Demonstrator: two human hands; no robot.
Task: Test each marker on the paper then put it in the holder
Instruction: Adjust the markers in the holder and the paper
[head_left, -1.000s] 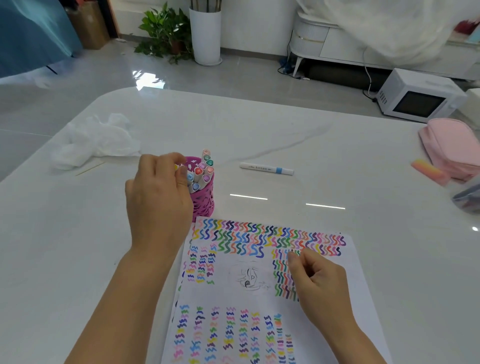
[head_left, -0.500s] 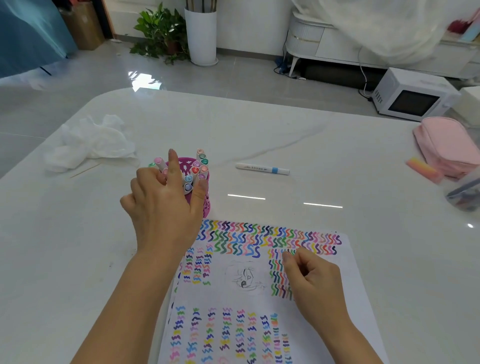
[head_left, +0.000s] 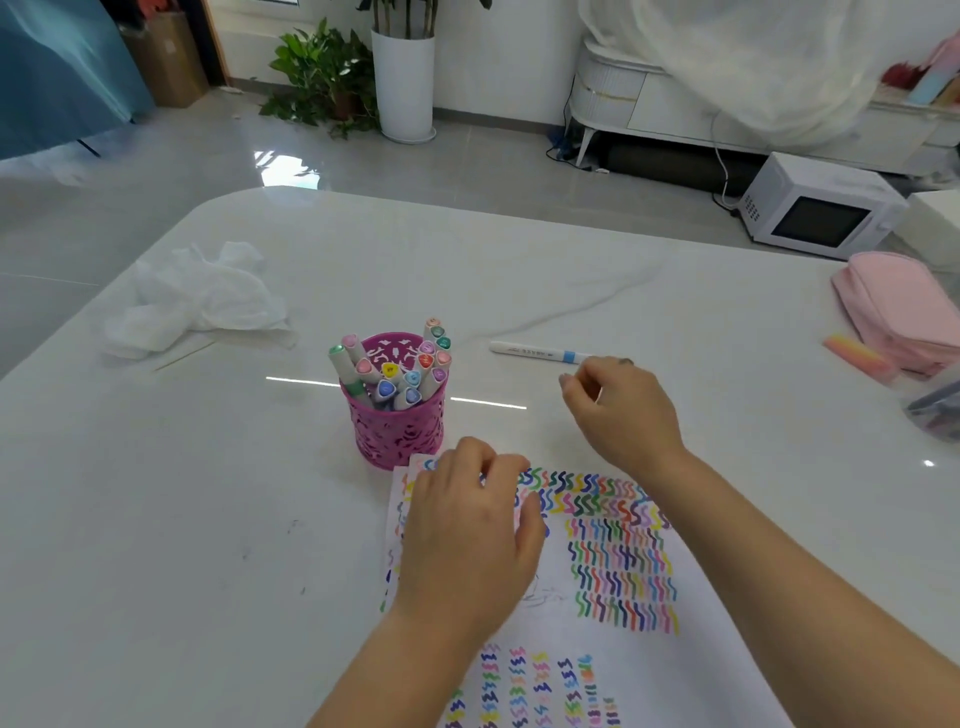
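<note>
One loose marker (head_left: 535, 353), white with a blue band near its right end, lies flat on the white desk (head_left: 156, 519) just right of centre, well apart from the holder (head_left: 396, 423). A line of small print runs along its barrel, too small to read. The right hand (head_left: 626, 410) hovers at the marker's banded end with its fingers (head_left: 571, 383) curled and the thumb tip close to the forefinger; whether they touch the marker I cannot tell, since the hand hides that end. The holder, a pink cut-out metal cup, stands left of centre, packed with capped markers (head_left: 397, 376) whose coloured caps bear tiny marks, perhaps numbers, that are not legible. The paper (head_left: 613, 670), covered in rows of many-coloured squiggles, fills the lower middle, its top left corner just beside the holder's base. The left hand (head_left: 467, 530) rests on that corner, fingers loosely bent and pressing down, pinching nothing. Bare desk spreads wide to the left of the holder and again between the loose marker and a pink pouch (head_left: 904, 306) at the right edge, where an orange-pink block (head_left: 860, 356) lies just beside it. A crumpled white wrapper (head_left: 202, 301) sits near the desk's rounded upper-left corner.
</note>
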